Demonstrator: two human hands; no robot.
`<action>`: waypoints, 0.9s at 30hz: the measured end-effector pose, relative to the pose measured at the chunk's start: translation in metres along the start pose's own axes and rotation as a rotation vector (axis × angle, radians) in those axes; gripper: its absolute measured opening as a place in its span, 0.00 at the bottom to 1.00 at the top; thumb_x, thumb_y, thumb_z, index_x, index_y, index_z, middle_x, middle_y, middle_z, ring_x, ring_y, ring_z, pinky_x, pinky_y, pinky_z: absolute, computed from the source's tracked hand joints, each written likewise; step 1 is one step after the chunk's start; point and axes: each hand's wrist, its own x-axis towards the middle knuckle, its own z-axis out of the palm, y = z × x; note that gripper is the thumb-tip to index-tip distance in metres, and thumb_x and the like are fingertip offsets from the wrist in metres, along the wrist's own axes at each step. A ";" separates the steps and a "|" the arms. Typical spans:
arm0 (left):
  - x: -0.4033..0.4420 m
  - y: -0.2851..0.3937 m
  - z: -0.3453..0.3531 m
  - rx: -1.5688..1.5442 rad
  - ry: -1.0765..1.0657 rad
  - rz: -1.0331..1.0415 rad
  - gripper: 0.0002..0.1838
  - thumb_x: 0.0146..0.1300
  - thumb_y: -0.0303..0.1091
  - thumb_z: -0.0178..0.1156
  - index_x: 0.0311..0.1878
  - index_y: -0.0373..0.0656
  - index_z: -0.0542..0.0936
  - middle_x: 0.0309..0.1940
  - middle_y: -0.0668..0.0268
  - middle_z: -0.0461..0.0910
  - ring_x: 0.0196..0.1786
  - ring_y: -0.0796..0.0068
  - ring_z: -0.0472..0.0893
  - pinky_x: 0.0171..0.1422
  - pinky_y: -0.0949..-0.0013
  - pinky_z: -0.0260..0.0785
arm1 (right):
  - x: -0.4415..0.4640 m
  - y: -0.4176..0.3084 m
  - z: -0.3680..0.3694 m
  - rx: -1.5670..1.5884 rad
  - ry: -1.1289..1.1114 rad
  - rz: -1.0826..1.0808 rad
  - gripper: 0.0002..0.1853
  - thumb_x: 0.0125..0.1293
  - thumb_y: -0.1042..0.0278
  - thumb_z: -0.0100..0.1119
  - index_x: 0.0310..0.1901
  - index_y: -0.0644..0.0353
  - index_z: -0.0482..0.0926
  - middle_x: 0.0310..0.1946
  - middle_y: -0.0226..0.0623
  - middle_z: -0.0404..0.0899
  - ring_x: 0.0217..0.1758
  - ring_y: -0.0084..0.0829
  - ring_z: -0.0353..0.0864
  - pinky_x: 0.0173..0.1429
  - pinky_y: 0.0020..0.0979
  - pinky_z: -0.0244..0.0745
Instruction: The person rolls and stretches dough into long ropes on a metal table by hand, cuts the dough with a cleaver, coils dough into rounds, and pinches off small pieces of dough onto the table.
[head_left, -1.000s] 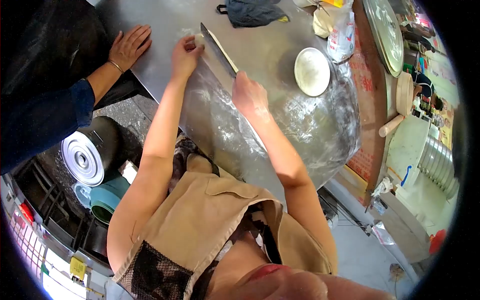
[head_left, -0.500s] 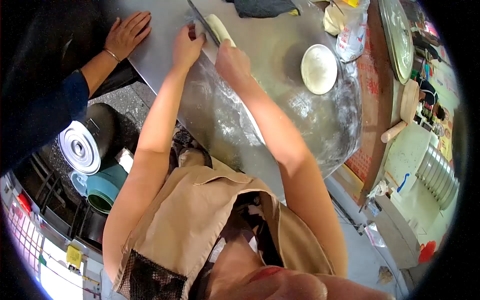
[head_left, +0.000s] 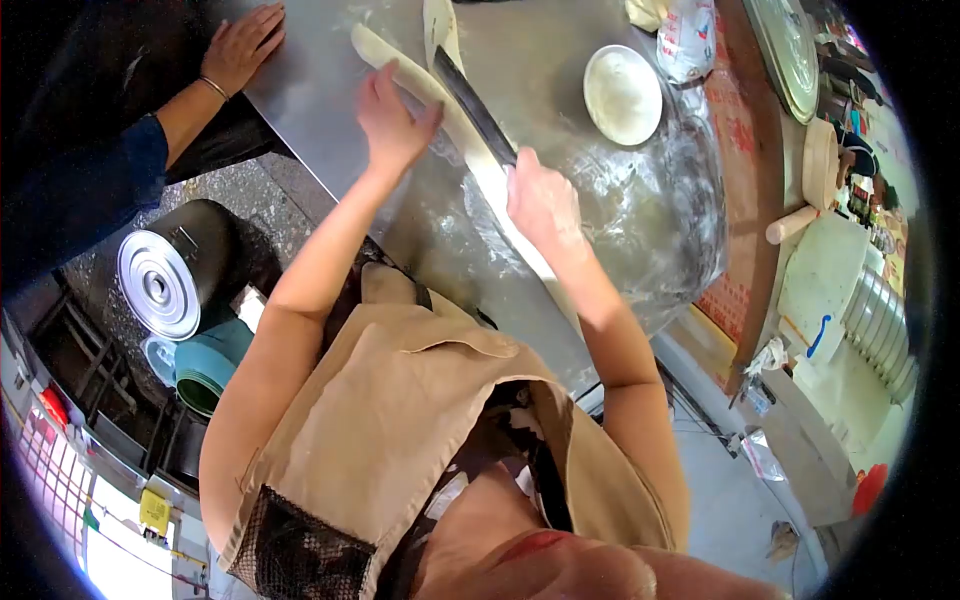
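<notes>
My right hand (head_left: 543, 200) clenches the knife (head_left: 475, 107), whose length the dough (head_left: 460, 130) follows just left of that grip, nearer my left hand (head_left: 395, 118), fingers loosely spread.

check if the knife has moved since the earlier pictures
Yes. Judged against the white bowl, the knife in the right hand has shifted down and right in the view, closer to the bowl.

Knife (head_left: 475, 105) farther from left hand (head_left: 393, 122); dough strip (head_left: 463, 133) now between.
</notes>
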 end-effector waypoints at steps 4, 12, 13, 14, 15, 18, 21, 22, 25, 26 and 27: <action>-0.020 0.010 0.014 -0.018 -0.086 -0.044 0.41 0.44 0.40 0.72 0.63 0.40 0.66 0.55 0.50 0.68 0.56 0.46 0.70 0.61 0.50 0.63 | -0.005 0.012 0.006 0.005 -0.025 0.024 0.10 0.67 0.65 0.51 0.39 0.64 0.67 0.22 0.61 0.78 0.29 0.64 0.80 0.35 0.59 0.74; -0.021 0.003 0.029 0.027 -0.075 -0.101 0.40 0.43 0.35 0.71 0.63 0.40 0.66 0.57 0.49 0.66 0.59 0.47 0.67 0.64 0.52 0.62 | 0.030 0.001 0.040 0.020 -0.077 0.026 0.08 0.60 0.75 0.50 0.40 0.69 0.69 0.26 0.60 0.81 0.31 0.59 0.83 0.38 0.54 0.79; -0.023 0.003 0.030 0.025 -0.086 -0.102 0.40 0.43 0.35 0.71 0.63 0.40 0.66 0.57 0.49 0.66 0.59 0.47 0.67 0.64 0.52 0.62 | 0.034 0.003 0.055 0.023 -0.082 0.036 0.08 0.60 0.75 0.50 0.40 0.69 0.69 0.26 0.60 0.81 0.31 0.59 0.83 0.38 0.54 0.79; -0.025 0.003 0.030 0.009 -0.093 -0.103 0.40 0.44 0.34 0.70 0.63 0.40 0.66 0.57 0.49 0.66 0.59 0.47 0.67 0.64 0.53 0.62 | 0.039 0.008 0.076 0.013 0.009 -0.007 0.08 0.60 0.74 0.50 0.40 0.68 0.70 0.27 0.59 0.81 0.32 0.59 0.83 0.39 0.54 0.79; -0.019 0.001 0.028 -0.001 -0.078 -0.100 0.40 0.45 0.33 0.70 0.64 0.39 0.65 0.57 0.48 0.66 0.59 0.47 0.68 0.64 0.54 0.63 | 0.052 0.011 0.087 0.001 0.111 -0.069 0.08 0.60 0.73 0.51 0.40 0.67 0.70 0.27 0.59 0.81 0.33 0.59 0.83 0.40 0.54 0.79; -0.017 0.010 0.011 -0.229 -0.230 -0.252 0.38 0.51 0.32 0.67 0.66 0.36 0.63 0.62 0.46 0.62 0.62 0.47 0.67 0.67 0.52 0.62 | 0.060 0.027 0.081 0.111 0.011 0.038 0.10 0.62 0.69 0.52 0.41 0.66 0.70 0.28 0.59 0.81 0.33 0.60 0.82 0.41 0.54 0.77; -0.033 0.004 0.019 -0.426 -0.080 -0.294 0.34 0.49 0.31 0.67 0.61 0.36 0.67 0.54 0.47 0.68 0.56 0.47 0.69 0.59 0.56 0.65 | 0.029 0.035 0.052 0.237 0.213 0.136 0.14 0.68 0.61 0.53 0.41 0.66 0.69 0.27 0.59 0.80 0.32 0.62 0.80 0.39 0.56 0.74; -0.041 0.002 0.021 -0.425 -0.083 -0.291 0.34 0.49 0.31 0.67 0.61 0.36 0.67 0.54 0.47 0.68 0.56 0.47 0.69 0.59 0.56 0.65 | 0.015 0.038 0.046 0.313 0.303 0.230 0.15 0.69 0.59 0.52 0.40 0.66 0.69 0.27 0.59 0.80 0.32 0.63 0.79 0.39 0.56 0.73; -0.067 0.009 0.019 0.001 0.016 0.149 0.30 0.50 0.32 0.67 0.58 0.39 0.70 0.53 0.49 0.69 0.55 0.49 0.69 0.59 0.54 0.63 | -0.043 0.053 0.022 0.204 0.281 0.107 0.11 0.69 0.62 0.51 0.39 0.63 0.68 0.25 0.57 0.80 0.30 0.61 0.80 0.37 0.57 0.73; -0.083 0.021 0.013 0.041 -0.121 0.234 0.28 0.52 0.34 0.67 0.58 0.42 0.72 0.55 0.52 0.69 0.57 0.50 0.69 0.61 0.54 0.61 | -0.061 0.055 0.021 0.205 0.289 0.116 0.11 0.69 0.62 0.51 0.39 0.63 0.68 0.25 0.57 0.80 0.30 0.61 0.80 0.37 0.57 0.73; -0.095 0.032 0.009 0.081 -0.257 0.318 0.27 0.54 0.35 0.67 0.58 0.45 0.73 0.56 0.54 0.70 0.58 0.52 0.69 0.63 0.53 0.58 | -0.078 0.056 0.021 0.118 0.154 0.129 0.11 0.69 0.62 0.51 0.39 0.63 0.68 0.25 0.56 0.80 0.30 0.60 0.81 0.37 0.56 0.74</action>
